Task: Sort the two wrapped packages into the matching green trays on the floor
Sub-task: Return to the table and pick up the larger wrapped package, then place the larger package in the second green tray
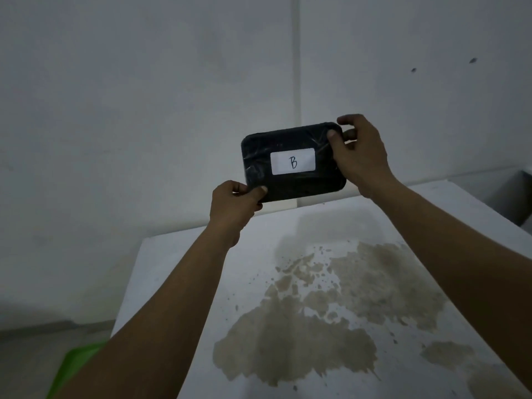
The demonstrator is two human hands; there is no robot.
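A black wrapped package with a white label marked "B" is held up in the air above the far edge of a white table. My left hand pinches its lower left corner. My right hand grips its upper right corner. The label faces me. Part of one green tray shows on the floor at the lower left, mostly hidden behind my left forearm. No second package or second tray is in view.
The white table top carries a large brown stain across its middle and right. A plain white wall stands behind it. A grey box-like object sits past the table's far right corner. Grey floor lies to the left.
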